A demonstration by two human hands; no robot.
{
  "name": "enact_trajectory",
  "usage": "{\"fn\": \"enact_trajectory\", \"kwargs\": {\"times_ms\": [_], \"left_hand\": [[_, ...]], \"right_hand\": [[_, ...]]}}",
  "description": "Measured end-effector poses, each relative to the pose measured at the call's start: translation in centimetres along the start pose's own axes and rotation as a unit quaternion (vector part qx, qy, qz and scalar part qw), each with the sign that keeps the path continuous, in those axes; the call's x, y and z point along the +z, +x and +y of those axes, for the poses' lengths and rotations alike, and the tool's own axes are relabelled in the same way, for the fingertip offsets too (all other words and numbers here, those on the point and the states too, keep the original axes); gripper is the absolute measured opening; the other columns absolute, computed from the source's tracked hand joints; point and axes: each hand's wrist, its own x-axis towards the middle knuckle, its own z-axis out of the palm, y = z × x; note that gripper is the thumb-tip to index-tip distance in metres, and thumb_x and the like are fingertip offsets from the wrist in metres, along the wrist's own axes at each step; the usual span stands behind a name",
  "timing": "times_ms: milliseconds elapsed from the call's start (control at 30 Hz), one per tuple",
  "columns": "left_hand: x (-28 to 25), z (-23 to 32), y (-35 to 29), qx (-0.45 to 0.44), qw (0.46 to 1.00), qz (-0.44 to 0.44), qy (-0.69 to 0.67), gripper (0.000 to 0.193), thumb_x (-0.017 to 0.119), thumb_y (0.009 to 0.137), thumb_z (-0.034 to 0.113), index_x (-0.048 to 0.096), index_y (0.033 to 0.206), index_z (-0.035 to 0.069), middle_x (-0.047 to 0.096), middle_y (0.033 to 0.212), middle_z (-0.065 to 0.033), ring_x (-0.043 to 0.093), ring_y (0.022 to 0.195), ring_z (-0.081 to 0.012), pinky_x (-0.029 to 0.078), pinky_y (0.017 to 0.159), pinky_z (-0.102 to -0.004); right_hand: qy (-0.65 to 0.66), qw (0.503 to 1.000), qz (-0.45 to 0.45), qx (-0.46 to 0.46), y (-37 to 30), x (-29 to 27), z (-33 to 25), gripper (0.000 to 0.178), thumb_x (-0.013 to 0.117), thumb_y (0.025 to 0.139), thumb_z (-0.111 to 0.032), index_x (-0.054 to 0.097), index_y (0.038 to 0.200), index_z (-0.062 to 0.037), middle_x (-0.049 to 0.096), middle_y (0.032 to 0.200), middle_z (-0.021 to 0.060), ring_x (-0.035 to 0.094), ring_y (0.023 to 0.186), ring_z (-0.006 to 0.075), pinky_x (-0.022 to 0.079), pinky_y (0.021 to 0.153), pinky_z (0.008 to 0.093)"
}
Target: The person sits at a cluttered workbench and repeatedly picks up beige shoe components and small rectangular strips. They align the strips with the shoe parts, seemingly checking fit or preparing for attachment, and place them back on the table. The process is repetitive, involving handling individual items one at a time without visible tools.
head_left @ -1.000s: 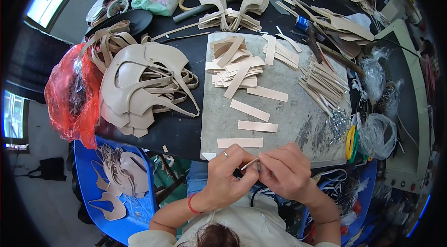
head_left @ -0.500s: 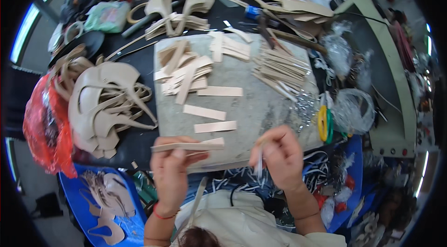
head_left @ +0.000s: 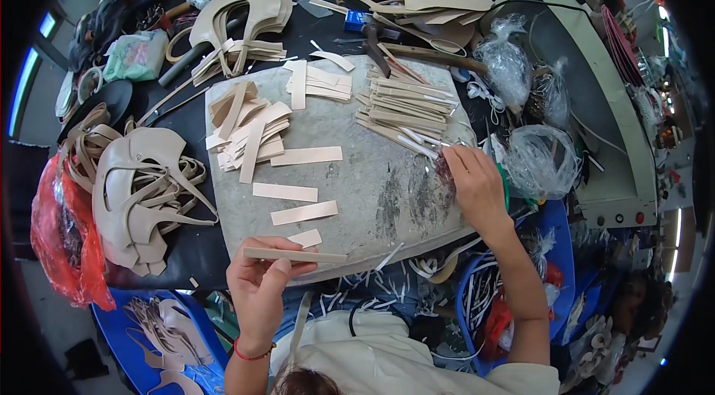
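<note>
My left hand (head_left: 257, 287) is closed around a narrow beige leather strip (head_left: 294, 255), held level above the near edge of a grey stone slab (head_left: 357, 194). Just beyond it, several short pale leather strips (head_left: 304, 213) lie spaced out in a column. Over at the slab's right edge my right hand (head_left: 480, 190) reaches down, fingertips pinched together among small shiny bits. Whatever those fingers hold is too small to make out. A stack of narrow finished-looking strips (head_left: 406, 108) lies just beyond the right hand. A thin white strip (head_left: 389, 256) rests at the slab's front edge.
A loose strip pile (head_left: 253, 134) covers the slab's far left. Curved beige leather pieces (head_left: 141, 186) and a red plastic bag (head_left: 67, 239) stand left. A hammer (head_left: 376, 49) lies behind. Green-handled scissors (head_left: 506, 185) and clear bags (head_left: 544, 160) sit right. Blue bins (head_left: 562, 268) flank me.
My right hand has moved away to the right and forward, onto the shiny bits; the white sliver it held is no longer in it. My left hand keeps the strip. The view has shifted.
</note>
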Motion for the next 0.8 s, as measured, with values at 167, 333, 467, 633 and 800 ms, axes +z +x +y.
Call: {"fn": "enact_trajectory", "kwargs": {"times_ms": [167, 333, 467, 633, 800], "left_hand": [[-0.4, -0.8, -0.2, -0.023, 1.000, -0.002, -0.006, 0.011, 0.051, 0.086, 0.003, 0.051, 0.093, -0.004, 0.057, 0.099, -0.0165, 0.066, 0.087, -0.0269, 0.059, 0.075, -0.0353], [-0.6, -0.8, 0.0, -0.059, 0.998, 0.000, -0.012, 0.012, 0.048, 0.085, 0.002, 0.050, 0.095, -0.005, 0.057, 0.101, -0.0168, 0.064, 0.092, -0.0270, 0.059, 0.077, -0.0363], [-0.6, -1.0, -0.2, -0.051, 0.998, -0.010, -0.034, 0.012, 0.046, 0.084, 0.000, 0.050, 0.095, -0.004, 0.057, 0.102, -0.0169, 0.064, 0.092, -0.0268, 0.059, 0.079, -0.0374], [-1.5, -0.6, -0.3, -0.052, 0.998, 0.002, -0.032, 0.013, 0.046, 0.086, -0.001, 0.050, 0.097, -0.005, 0.056, 0.103, -0.0166, 0.064, 0.094, -0.0269, 0.059, 0.080, -0.0375], [-1.8, -1.1, 0.1, -0.062, 0.996, 0.001, -0.058, 0.013, 0.043, 0.089, -0.001, 0.049, 0.101, -0.005, 0.056, 0.105, -0.0163, 0.063, 0.096, -0.0265, 0.058, 0.082, -0.0371]], "right_hand": [[0.067, 0.997, 0.016, 0.039, -0.1, -1.0, -0.3, 0.027, 0.058, 0.076, 0.000, 0.062, 0.102, -0.0020, 0.059, 0.088, 0.0106, 0.056, 0.082, 0.0288, 0.045, 0.072, 0.0381], [0.267, 0.944, 0.054, 0.189, -0.5, -2.1, -3.8, 0.019, 0.060, 0.081, 0.005, 0.063, 0.100, 0.0005, 0.061, 0.083, 0.0114, 0.061, 0.074, 0.0249, 0.048, 0.065, 0.0319], [0.470, 0.833, 0.020, 0.292, -1.3, -0.2, -7.1, 0.016, 0.063, 0.081, 0.003, 0.064, 0.098, 0.0007, 0.063, 0.081, 0.0107, 0.064, 0.070, 0.0192, 0.048, 0.061, 0.0273], [0.291, 0.947, -0.004, 0.138, -1.4, -1.4, -6.5, 0.015, 0.065, 0.079, 0.003, 0.064, 0.094, 0.0001, 0.063, 0.084, 0.0144, 0.062, 0.075, 0.0289, 0.049, 0.066, 0.0343], [0.280, 0.946, -0.073, 0.147, -1.0, -3.0, -6.8, 0.019, 0.062, 0.082, 0.001, 0.062, 0.100, 0.0002, 0.063, 0.082, 0.0132, 0.062, 0.071, 0.0258, 0.048, 0.065, 0.0330]]}}
